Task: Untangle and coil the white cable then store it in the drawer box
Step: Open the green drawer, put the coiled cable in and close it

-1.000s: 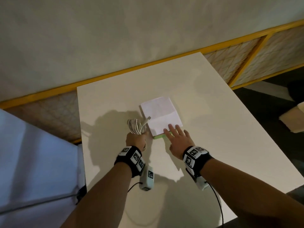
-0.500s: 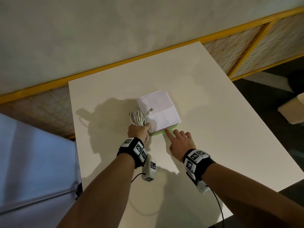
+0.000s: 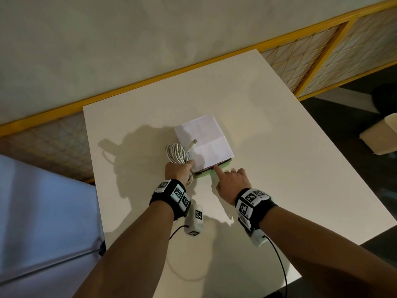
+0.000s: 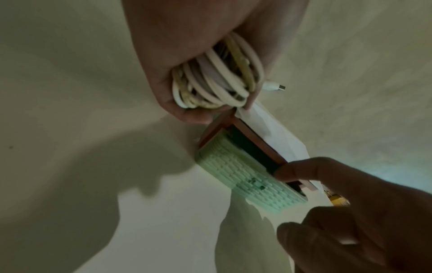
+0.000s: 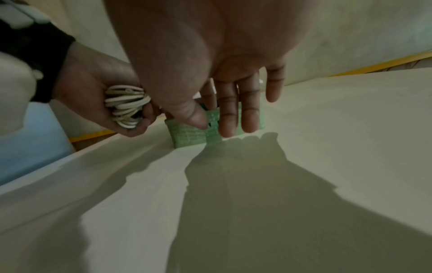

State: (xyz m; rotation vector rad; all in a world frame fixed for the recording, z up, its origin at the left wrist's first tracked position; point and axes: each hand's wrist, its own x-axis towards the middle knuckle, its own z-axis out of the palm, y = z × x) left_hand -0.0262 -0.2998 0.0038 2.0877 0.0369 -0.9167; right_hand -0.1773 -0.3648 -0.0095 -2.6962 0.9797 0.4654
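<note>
Coiled cable (image 3: pixel 177 152) in left hand (image 3: pixel 178 172) — beside drawer box (image 3: pixel 204 144).

Matt white table (image 3: pixel 279 168), ribbed green drawer (image 4: pixel 245 177)

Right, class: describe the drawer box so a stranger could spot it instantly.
Start at the white table. Near its middle lies a flat box with a pale top. Unlike the coiled white cable beside it, it has a green woven-textured drawer front.

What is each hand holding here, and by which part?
Left hand grips the coiled white cable around its bundled loops. Right hand holds nothing; its index finger touches the green drawer front.
</note>
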